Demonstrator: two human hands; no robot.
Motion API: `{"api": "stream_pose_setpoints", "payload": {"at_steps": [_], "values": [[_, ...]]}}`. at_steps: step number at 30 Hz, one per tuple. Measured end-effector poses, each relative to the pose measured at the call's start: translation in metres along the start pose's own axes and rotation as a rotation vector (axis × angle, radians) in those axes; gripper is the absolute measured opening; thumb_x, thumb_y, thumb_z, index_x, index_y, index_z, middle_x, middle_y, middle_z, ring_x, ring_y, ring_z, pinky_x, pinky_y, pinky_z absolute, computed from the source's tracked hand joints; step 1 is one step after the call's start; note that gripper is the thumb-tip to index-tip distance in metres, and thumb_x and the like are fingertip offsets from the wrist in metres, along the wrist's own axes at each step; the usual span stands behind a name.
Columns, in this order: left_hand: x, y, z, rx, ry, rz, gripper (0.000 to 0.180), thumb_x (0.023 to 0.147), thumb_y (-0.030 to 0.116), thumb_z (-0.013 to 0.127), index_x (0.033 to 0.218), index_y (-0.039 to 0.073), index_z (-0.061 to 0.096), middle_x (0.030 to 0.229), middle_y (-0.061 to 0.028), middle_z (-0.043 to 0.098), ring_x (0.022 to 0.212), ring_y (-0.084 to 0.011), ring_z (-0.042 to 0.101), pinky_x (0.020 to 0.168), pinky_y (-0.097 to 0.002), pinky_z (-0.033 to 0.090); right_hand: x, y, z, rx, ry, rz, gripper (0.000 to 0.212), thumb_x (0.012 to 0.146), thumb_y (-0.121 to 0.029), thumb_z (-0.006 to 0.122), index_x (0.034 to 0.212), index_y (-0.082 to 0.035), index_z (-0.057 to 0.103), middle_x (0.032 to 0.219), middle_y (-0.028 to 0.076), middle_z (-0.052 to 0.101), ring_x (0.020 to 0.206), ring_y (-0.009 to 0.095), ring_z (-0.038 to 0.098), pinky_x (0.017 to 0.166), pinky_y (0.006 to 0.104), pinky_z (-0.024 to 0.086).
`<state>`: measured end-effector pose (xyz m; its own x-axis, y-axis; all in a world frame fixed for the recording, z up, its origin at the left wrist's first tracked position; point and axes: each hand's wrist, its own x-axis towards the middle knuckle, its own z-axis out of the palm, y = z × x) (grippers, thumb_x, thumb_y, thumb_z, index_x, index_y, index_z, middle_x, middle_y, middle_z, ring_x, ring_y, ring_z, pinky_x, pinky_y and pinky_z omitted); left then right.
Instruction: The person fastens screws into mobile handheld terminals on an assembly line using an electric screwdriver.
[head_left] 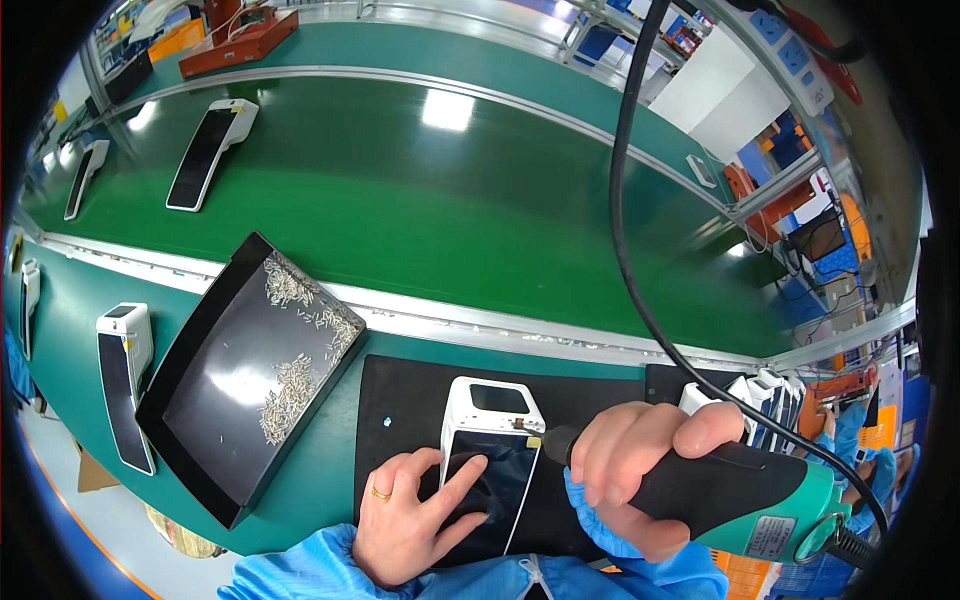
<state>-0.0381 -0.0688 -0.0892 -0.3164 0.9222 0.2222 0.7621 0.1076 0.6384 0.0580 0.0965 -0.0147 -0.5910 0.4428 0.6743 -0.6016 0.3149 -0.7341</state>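
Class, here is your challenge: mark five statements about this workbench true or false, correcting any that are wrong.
1. The right hand grips a green-and-black electric screwdriver while the left hand rests on a white handheld terminal. True.
2. The gold ring is on the right hand. False: it is on a finger of the left hand.
3. The black tray stands to the left of the black mat. True.
4. The small silvery screws cover the tray evenly. False: they are gathered toward its right side.
5. Two more white terminals lie on the glossy green surface. True.
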Motion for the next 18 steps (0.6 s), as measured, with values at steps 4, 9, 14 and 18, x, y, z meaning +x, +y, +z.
{"api": "stream_pose_setpoints", "payload": {"at_steps": [4, 9, 14, 18], "values": [[-0.0026, -0.0050, 0.0026, 0.019, -0.027, 0.010, 0.055, 0.069, 0.032, 0.071, 0.121, 0.021, 0.054, 0.090, -0.0036, 0.047, 0.082, -0.0202, 0.047, 0.068, -0.0320, 0.039, 0.0021, 0.0043, -0.0034, 0.051, -0.058, -0.022, 0.058, 0.076, -0.036, 0.071, 0.108, -0.007, 0.032, 0.063, 0.004, 0.052, 0.048, 0.017, 0.053, 0.049, 0.0285, 0.047], [-0.0021, -0.0056, 0.0040, -0.021, -0.058, 0.028, 0.057, 0.069, 0.031, 0.071, 0.121, 0.015, 0.054, 0.073, -0.0022, 0.046, 0.066, -0.0177, 0.047, 0.059, -0.0297, 0.037, 0.0017, 0.0052, -0.0043, 0.042, -0.116, -0.022, 0.059, 0.075, -0.033, 0.072, 0.110, -0.007, 0.033, 0.063, 0.004, 0.053, 0.049, 0.018, 0.054, 0.049, 0.0301, 0.047], [-0.0002, -0.0047, 0.0040, -0.035, -0.062, 0.056, 0.059, 0.068, 0.028, 0.072, 0.120, 0.008, 0.053, 0.064, -0.0034, 0.044, 0.059, -0.0185, 0.046, 0.055, -0.0301, 0.037, -0.0005, 0.0056, 0.0023, 0.067, -0.033, -0.020, 0.059, 0.074, -0.033, 0.073, 0.111, -0.008, 0.034, 0.063, 0.004, 0.053, 0.049, 0.018, 0.054, 0.050, 0.0308, 0.047], [0.0034, 0.0006, 0.0009, -0.050, -0.050, 0.050, 0.060, 0.068, 0.027, 0.073, 0.120, 0.006, 0.053, 0.063, -0.0042, 0.044, 0.058, -0.0191, 0.046, 0.054, -0.0302, 0.038, 0.0025, 0.0048, -0.0045, 0.078, -0.149, 0.001, 0.060, 0.073, -0.033, 0.073, 0.111, -0.008, 0.035, 0.064, 0.004, 0.054, 0.050, 0.018, 0.055, 0.051, 0.0310, 0.048]]}}
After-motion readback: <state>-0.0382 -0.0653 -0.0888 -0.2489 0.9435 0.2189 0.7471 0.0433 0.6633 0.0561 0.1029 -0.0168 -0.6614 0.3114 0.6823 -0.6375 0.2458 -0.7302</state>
